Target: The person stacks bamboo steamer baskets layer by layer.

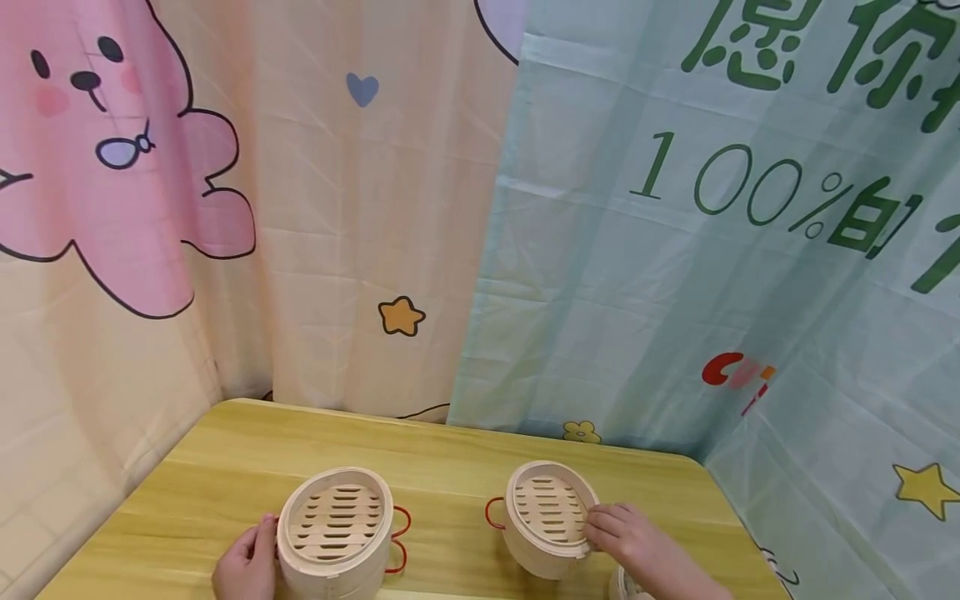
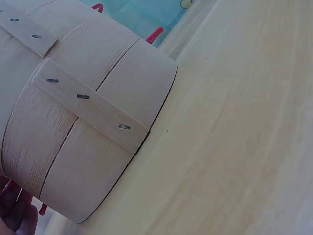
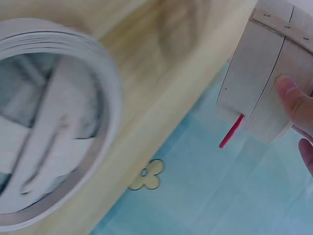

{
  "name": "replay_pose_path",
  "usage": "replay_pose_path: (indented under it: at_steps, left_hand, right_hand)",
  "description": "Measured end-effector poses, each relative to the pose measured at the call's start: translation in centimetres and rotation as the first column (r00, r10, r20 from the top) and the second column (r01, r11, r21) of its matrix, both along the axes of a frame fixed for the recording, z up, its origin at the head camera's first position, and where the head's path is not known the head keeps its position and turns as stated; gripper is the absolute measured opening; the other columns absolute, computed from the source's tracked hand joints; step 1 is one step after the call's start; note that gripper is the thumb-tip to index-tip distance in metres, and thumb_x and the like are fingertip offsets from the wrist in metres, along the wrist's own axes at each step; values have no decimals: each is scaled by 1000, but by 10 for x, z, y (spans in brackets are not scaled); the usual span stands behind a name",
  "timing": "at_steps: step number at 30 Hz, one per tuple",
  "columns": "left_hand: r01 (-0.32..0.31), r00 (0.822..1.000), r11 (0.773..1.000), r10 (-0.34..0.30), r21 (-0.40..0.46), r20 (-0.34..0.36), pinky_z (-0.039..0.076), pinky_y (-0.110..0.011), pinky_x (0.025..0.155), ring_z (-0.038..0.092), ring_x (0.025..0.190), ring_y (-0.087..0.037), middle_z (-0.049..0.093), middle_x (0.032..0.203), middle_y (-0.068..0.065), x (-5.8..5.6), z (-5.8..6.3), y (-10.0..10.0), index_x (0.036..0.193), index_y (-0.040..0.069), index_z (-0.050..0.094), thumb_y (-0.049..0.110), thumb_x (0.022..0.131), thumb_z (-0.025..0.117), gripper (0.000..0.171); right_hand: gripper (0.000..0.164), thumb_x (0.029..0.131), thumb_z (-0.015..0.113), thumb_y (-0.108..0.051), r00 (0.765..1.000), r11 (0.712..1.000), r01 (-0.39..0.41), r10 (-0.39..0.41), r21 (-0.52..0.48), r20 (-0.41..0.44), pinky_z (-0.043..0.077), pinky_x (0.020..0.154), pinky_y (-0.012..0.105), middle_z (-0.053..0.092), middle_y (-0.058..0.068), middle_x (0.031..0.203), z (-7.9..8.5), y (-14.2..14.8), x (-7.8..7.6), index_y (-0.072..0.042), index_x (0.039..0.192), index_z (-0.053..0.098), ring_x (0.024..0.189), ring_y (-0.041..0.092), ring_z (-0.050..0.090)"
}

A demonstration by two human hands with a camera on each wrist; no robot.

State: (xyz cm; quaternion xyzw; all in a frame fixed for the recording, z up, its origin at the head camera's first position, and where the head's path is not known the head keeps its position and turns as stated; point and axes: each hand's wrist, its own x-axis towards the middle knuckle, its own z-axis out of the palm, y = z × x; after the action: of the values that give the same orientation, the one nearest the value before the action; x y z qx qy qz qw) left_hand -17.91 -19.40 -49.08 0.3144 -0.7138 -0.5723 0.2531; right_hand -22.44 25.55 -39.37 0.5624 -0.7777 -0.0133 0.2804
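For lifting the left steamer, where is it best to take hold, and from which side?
I would grip the lower red loop from the right: it sticks out from the left steamer, beneath the upper red loop, so it probably supports more. The left hand is at the opposite side, for balance.

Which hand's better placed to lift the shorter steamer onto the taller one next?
Probably the right hand: it holds the shorter steamer at its side. The left hand is at the outer side of the taller steamer, better placed, perhaps, to steady it.
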Motion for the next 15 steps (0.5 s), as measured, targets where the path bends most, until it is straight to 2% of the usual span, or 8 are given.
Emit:
replay_pose_path:
  at_steps: [3, 8, 11, 15]
  left_hand:
    - [0, 1000, 1000, 0, 1, -14, 33, -12, 53, 41, 52, 11, 46, 51, 28, 1, 1, 1, 80, 10, 67, 37, 82, 51, 32]
    - [9, 1000, 1000, -9, 3, -28, 33, -12, 52, 42, 53, 10, 47, 52, 28, 1, 1, 1, 83, 8, 67, 36, 82, 51, 32]
    - [14, 1000, 1000, -14, -8, -22, 33, -12, 53, 41, 54, 10, 47, 53, 26, 1, 0, 1, 86, 5, 66, 36, 82, 51, 35]
    - [14, 1000, 1000, -15, -24, -15, 33, -15, 56, 40, 54, 11, 46, 53, 28, 0, -1, 0, 91, 0, 64, 37, 82, 50, 40]
  right_hand:
    - [24, 88, 40, -24, 1000, 1000, 20, -21, -22, -13, 39, 71, 28, 54, 0, 94, 8, -11, -1, -10, 94, 60, 89, 16, 48]
    - [28, 89, 38, -25, 999, 997, -9, 7, -73, -35, 39, 74, 29, 54, 0, 94, 22, -33, -5, -9, 94, 60, 90, 16, 49]
    - [23, 86, 44, -24, 999, 996, -20, 16, -82, -49, 39, 75, 29, 55, -1, 93, 31, -47, -7, -9, 93, 60, 90, 16, 50]
    - [18, 78, 56, -19, 998, 996, -35, 30, -84, -61, 39, 76, 29, 55, -2, 92, 40, -69, -8, -9, 92, 60, 89, 16, 50]
